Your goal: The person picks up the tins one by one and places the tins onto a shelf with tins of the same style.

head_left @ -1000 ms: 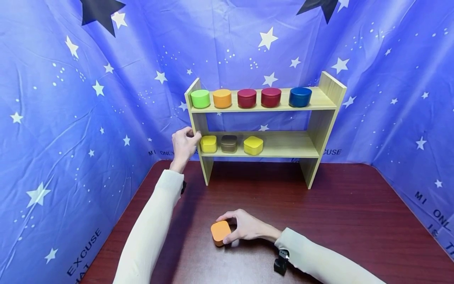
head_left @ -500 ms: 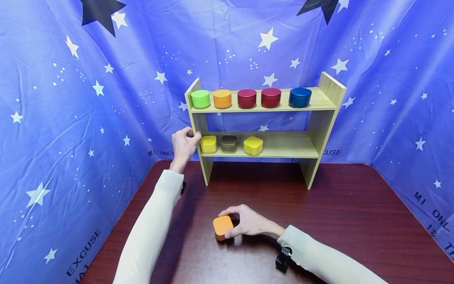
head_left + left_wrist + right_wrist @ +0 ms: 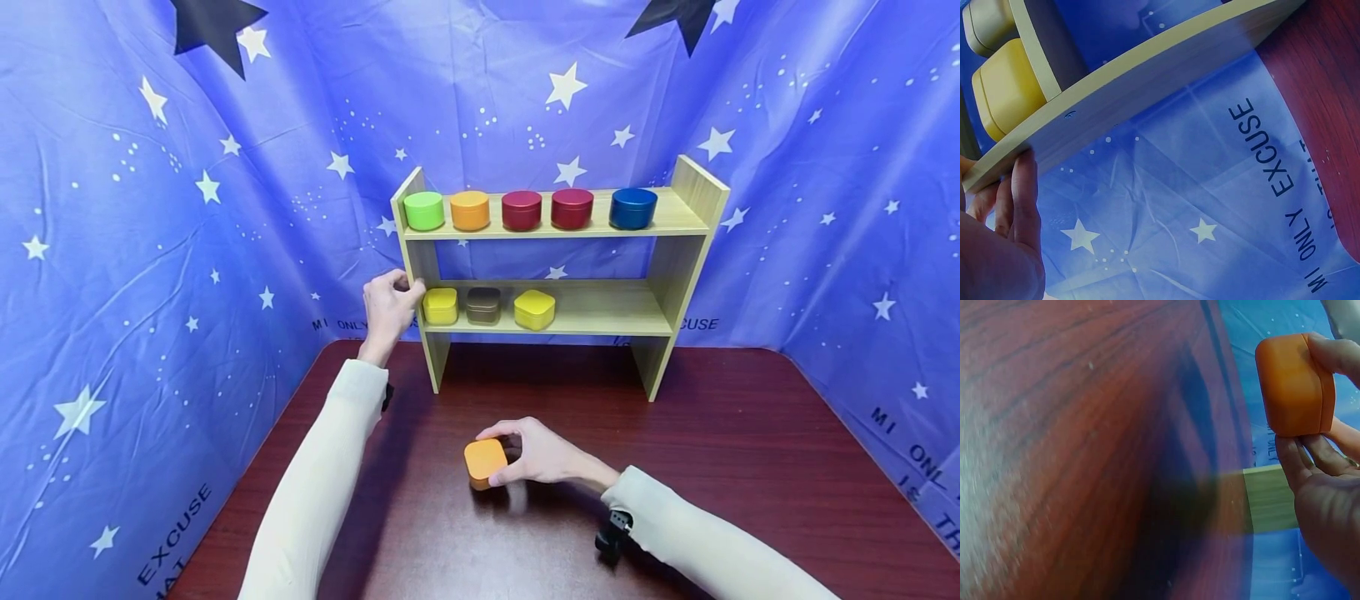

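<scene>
My right hand (image 3: 543,454) holds an orange square tin (image 3: 486,460) with rounded corners, thumb on one side and fingers on the other. In the right wrist view the tin (image 3: 1291,387) is raised off the tabletop. My left hand (image 3: 390,310) grips the left side panel of a two-tier wooden shelf (image 3: 615,307). Its fingers (image 3: 1024,194) lie against the panel's outer face in the left wrist view; the thumb is mostly hidden. On the lower tier, a yellow square tin (image 3: 441,307) is nearest that hand, followed by a brown one (image 3: 483,306) and a yellow five-sided one (image 3: 535,310).
The upper tier bears round tins: light green (image 3: 424,211), orange (image 3: 470,211), two dark red ones (image 3: 521,211) and a blue one (image 3: 633,208). The shelf stands at the back of a dark red wooden table (image 3: 720,467). Blue star-printed cloth (image 3: 247,208) hangs around the table.
My right hand has carried the orange square tin forward toward the shelf and a little to the right. The left hand has kept its place on the side panel.
</scene>
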The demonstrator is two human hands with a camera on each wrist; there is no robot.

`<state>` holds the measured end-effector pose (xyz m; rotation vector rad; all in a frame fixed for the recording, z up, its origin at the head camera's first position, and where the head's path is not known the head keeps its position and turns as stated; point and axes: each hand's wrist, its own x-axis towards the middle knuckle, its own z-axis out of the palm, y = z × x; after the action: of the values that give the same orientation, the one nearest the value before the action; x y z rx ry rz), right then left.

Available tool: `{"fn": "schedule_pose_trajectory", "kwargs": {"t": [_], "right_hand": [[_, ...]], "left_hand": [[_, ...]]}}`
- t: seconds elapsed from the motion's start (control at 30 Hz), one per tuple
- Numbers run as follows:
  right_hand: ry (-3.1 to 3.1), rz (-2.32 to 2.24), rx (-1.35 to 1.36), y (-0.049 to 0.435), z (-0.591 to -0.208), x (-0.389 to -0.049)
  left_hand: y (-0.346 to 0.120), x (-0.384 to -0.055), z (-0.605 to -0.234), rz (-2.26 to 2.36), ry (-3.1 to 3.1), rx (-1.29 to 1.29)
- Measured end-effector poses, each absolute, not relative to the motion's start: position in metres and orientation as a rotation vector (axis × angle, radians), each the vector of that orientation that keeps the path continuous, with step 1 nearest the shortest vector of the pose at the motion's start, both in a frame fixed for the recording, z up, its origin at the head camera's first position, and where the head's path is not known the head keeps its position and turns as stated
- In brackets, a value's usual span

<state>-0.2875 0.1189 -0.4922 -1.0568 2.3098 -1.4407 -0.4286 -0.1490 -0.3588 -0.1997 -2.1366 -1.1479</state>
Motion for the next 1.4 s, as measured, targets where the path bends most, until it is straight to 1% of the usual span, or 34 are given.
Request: {"fn": "schedule_pose_trajectory", "kwargs": {"t": [0.5,1.4], "right_hand": [[2.4,-1.426,-1.034,0.14,-0.466,-0.297],[2.521,-1.554,-0.968,0.195,-0.417,-0.317]], "left_hand": [[-0.149,-0.428,-0.355,-1.149,-2.146,-0.189],[-0.149,-0.426,-0.359,-1.13,-2.15,-0.183]]}}
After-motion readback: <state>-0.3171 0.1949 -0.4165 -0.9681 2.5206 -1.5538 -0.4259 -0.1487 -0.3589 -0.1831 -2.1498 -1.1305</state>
